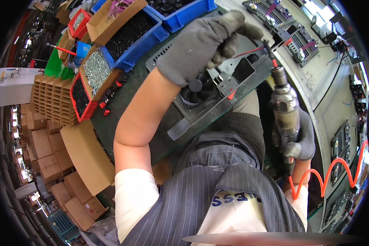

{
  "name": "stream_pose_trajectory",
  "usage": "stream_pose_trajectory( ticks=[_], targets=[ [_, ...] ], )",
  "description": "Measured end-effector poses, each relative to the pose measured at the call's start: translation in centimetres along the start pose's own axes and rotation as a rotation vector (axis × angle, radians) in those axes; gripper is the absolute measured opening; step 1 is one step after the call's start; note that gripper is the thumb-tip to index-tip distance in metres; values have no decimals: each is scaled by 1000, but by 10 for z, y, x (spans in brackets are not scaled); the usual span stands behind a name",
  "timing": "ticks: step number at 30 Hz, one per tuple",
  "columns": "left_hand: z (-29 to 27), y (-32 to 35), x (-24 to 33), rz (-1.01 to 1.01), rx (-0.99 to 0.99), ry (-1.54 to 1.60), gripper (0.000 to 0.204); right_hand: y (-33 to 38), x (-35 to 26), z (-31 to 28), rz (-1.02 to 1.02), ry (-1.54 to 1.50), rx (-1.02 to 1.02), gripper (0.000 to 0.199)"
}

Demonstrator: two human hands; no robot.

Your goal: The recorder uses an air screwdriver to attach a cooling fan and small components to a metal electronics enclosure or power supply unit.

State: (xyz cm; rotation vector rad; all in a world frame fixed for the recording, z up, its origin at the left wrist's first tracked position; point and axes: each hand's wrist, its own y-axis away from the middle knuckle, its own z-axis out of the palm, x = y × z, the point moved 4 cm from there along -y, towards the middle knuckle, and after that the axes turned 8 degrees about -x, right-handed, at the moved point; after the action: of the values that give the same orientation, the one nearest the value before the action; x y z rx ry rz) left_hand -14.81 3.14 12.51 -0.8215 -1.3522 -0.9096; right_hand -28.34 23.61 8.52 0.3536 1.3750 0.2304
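Observation:
My right hand, in a dark grey glove, is wrapped round a metal air screwdriver. The tool points up and away, and a red coiled hose runs from its rear end. My left hand, also gloved, reaches over the bench with curled fingers. Its fingertips are at the tip of the screwdriver's bit; whatever they pinch is too small to make out. Beneath the left hand lies a dark flat metal housing with a black fan and thin red wires.
To the left stand a blue bin of small black parts, a cardboard box of silver screws and a red tray of black screws. A cardboard divider is beside them. On the right, a conveyor carries similar assemblies.

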Motion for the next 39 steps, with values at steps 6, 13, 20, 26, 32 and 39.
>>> stream_pose_trajectory(
  ticks=[6,13,20,26,32,39],
  targets=[
    [12,-4,15,-19,-47,7,56,-14,-12,11,-64,-18,-87,89],
    [15,-8,14,-40,-69,92,55,-15,-11,9,-103,-13,-78,89],
    [17,-9,18,-11,-93,-55,55,-17,-6,5,-43,-71,-188,89],
    [7,-16,15,92,-97,-207,59,-11,6,-8,-123,-93,-131,94],
    [-24,-38,-10,24,-14,-478,59,14,33,-56,-104,-113,2,89],
    [0,-79,-83,-173,-334,-414,62,-4,72,-99,19,134,-1,78]
  ],
)
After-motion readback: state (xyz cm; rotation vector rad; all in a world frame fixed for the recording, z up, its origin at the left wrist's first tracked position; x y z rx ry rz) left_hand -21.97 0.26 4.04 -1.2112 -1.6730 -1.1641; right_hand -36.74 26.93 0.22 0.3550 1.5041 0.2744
